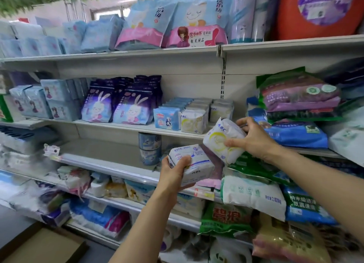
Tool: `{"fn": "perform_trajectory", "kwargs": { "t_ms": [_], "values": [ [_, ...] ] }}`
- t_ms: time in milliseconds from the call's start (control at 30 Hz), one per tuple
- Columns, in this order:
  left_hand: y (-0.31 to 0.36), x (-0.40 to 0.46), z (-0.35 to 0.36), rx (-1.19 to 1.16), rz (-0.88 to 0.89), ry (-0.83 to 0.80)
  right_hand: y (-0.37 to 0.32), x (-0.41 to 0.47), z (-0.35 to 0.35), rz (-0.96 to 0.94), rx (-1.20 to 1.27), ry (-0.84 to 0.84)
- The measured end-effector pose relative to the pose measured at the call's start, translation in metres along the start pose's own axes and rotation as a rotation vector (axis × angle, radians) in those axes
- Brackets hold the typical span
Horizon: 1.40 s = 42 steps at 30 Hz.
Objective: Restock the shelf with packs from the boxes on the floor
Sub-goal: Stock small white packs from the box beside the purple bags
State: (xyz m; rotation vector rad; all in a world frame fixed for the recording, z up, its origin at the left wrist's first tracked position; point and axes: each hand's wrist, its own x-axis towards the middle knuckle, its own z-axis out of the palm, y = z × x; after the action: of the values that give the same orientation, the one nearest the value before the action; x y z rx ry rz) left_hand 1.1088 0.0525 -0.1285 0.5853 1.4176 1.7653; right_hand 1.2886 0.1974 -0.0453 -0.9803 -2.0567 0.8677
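Right hand (256, 138) is pinching a white pack (222, 139) just beyond the shelf edge (137, 127); left hand (174, 174), fingers curled, is gripping another pack (197, 164) below, near open shelf space.

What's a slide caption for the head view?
Left hand and right hand each grip a white pack beside the shelf.

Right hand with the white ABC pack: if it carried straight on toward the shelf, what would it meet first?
Probably the row of matching white ABC packs on the middle shelf, just beyond the white ABC pack in the right hand; depth is unclear.
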Motion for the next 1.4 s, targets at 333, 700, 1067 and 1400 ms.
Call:
{"fn": "perform_trajectory", "kwargs": {
  "t_ms": [333, 700, 1067, 1400],
  "values": [
    [0.017, 0.072, 0.019, -0.07, 0.04, -0.006, 0.032, 0.121, 0.01, -0.123, -0.519, 0.049],
    [0.015, 0.113, 0.03, -0.054, 0.024, -0.145, 0.073, 0.171, 0.027, -0.223, -0.625, 0.098],
    [0.025, 0.134, 0.027, -0.034, -0.018, -0.221, 0.06, 0.192, 0.035, -0.15, -0.796, 0.074],
    [0.03, 0.135, 0.017, -0.002, -0.016, -0.287, 0.055, 0.186, 0.031, -0.122, -0.981, -0.016]
  ]
}}
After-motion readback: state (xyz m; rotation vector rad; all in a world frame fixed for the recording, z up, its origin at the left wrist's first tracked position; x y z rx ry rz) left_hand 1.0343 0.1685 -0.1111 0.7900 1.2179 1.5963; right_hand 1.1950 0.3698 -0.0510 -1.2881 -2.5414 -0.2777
